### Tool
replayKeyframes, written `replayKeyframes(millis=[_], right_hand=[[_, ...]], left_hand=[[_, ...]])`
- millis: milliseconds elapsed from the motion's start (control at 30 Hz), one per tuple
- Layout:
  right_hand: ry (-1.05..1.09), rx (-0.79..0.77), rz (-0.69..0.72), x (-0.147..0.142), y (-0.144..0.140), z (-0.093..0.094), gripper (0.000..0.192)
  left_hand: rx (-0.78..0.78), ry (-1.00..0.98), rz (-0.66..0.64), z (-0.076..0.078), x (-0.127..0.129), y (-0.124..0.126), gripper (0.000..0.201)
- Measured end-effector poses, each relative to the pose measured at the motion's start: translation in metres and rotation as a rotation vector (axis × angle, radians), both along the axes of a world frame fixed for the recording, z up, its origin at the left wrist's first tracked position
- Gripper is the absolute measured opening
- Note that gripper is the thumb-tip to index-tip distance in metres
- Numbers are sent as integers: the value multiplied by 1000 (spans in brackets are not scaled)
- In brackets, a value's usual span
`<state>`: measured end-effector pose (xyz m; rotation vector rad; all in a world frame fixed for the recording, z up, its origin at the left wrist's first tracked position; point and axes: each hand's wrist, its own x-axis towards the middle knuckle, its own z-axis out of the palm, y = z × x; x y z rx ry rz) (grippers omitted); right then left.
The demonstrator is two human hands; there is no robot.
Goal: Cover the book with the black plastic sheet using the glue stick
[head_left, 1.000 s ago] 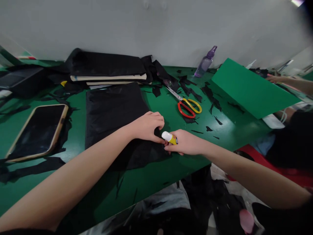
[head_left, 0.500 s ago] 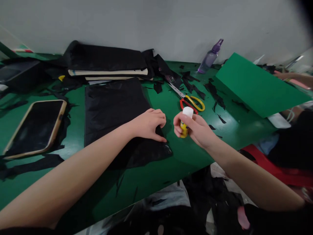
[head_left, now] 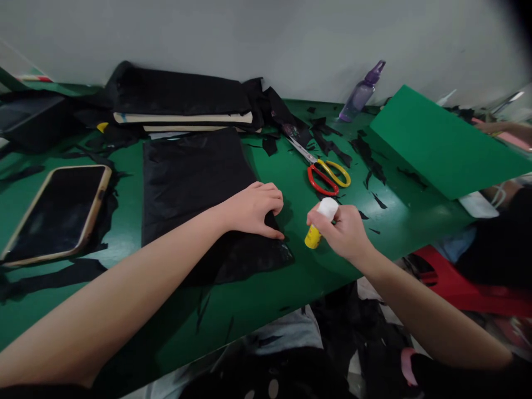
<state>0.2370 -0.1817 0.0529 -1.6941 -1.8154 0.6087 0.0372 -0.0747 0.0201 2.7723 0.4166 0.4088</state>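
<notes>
At the centre of the frame, I see the left hand (head_left: 253, 209) pressing flat on the black cloth (head_left: 195, 188). Just right, the right hand (head_left: 344, 233) is closed around the glue stick (head_left: 320, 221), its yellow end on the green table (head_left: 291, 177).

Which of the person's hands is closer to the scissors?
Right. The right hand, holding a glue stick, is just in front of the scissors. The left hand rests on the black cloth, farther to their left.

A plain grey wall (head_left: 266, 39) runs behind the far edge of a glossy green table (head_left: 266, 293) (soft glare patches show on its surface). Beyond the right edge sits a red stool (head_left: 461, 282).
</notes>
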Motion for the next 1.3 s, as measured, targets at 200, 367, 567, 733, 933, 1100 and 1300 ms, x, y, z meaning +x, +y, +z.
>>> replayKeyframes(millis=[200, 367, 567, 733, 933, 1100, 1300], right_hand=[[-2, -38, 125, 0, -17, -11, 26], [116, -21, 224, -6, -31, -16, 16], [164, -64, 253, -10, -38, -15, 22], [132, -56, 263, -6, -42, -16, 24], [113, -63, 352, 2, -41, -17, 21], [163, 10, 196, 4, -35, -12, 18], [177, 179, 340, -9, -14, -1, 16]], left_hand=[[11, 5, 3, 0, -1, -1, 44], [18, 6, 8, -1, 0, -1, 44], [34, 12, 11, -2, -1, -1, 46], [55, 32, 16, -2, 0, -1, 47], [48, 23, 20, -2, 1, -2, 48], [50, 25, 20, -2, 0, -3, 47], [57, 44, 19, -2, 0, -2, 38]])
